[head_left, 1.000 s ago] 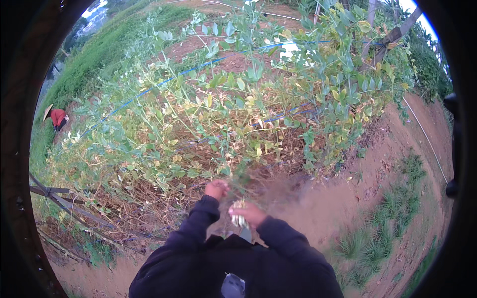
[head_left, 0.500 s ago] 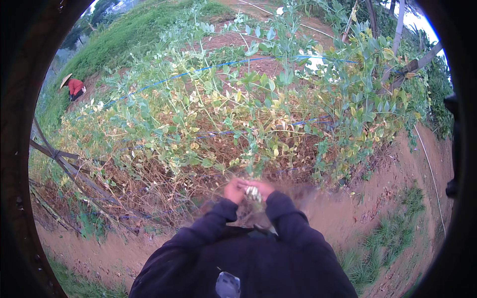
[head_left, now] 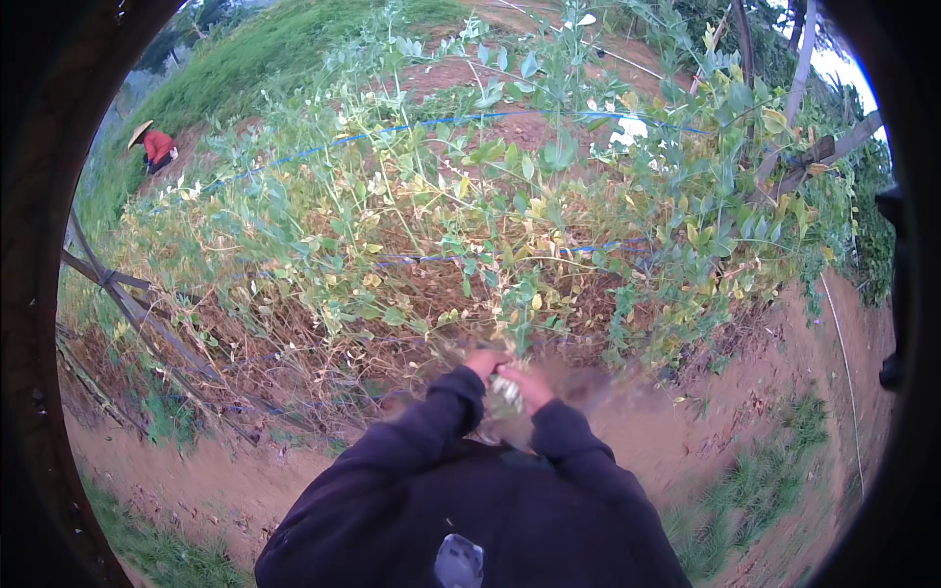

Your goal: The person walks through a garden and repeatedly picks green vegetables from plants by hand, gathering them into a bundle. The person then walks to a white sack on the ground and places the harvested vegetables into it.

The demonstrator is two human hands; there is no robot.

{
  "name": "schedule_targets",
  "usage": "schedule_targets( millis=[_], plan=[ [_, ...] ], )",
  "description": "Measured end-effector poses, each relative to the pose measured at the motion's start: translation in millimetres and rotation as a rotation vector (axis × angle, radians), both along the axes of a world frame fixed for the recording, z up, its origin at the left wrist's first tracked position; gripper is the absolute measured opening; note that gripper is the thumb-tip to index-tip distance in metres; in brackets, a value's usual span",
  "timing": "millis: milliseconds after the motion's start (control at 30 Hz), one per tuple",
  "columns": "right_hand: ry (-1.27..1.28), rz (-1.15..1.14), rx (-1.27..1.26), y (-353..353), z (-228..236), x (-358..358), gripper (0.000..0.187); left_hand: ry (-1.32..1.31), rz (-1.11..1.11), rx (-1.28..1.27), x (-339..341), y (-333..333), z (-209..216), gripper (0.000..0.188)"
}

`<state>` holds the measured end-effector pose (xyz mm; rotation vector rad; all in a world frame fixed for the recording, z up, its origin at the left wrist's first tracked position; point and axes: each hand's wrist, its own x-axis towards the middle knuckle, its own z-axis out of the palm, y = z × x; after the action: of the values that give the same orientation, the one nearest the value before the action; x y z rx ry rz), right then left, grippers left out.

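My left hand (head_left: 485,363) and my right hand (head_left: 532,387) meet low in front of my chest, at the near edge of climbing, pea-like vines (head_left: 510,284). Just below the joined fingers shows a small pale, whitish-green bunch (head_left: 507,393), apparently pods, blurred by motion. It lies against my right hand, whose fingers are closed around it. The left fingers are bent together and touch the right fingertips; what they pinch is too blurred to make out. Leafy stems hang right above both hands.
Blue strings (head_left: 421,260) run across the vines. Wooden poles (head_left: 147,328) lean at the left, and more posts (head_left: 818,152) stand at the right. Bare soil (head_left: 676,421) and grass (head_left: 755,490) lie nearby. Far left, a person in red with a straw hat (head_left: 157,147) bends down.
Both hands have shifted slightly right in the picture, and the right hand sits lower beside the pale bunch. The view has turned a little; the far person appears farther right.
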<state>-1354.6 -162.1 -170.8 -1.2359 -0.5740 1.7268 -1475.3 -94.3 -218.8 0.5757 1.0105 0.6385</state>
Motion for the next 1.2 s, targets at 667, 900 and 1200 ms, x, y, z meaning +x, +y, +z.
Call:
schedule_targets(
  millis=[667,900,1200],
  plan=[
    [0.491,0.114,-0.024,-9,98,34,0.016,1.012,0.795,0.642,-132,173,8,0.029],
    [0.192,0.522,-0.11,26,113,-38,0.014,1.068,0.437,0.778,-155,217,5,0.023],
    [-0.161,0.212,0.172,102,76,-102,0.021,0.364,0.221,0.441,-152,137,15,0.008]
  ],
)
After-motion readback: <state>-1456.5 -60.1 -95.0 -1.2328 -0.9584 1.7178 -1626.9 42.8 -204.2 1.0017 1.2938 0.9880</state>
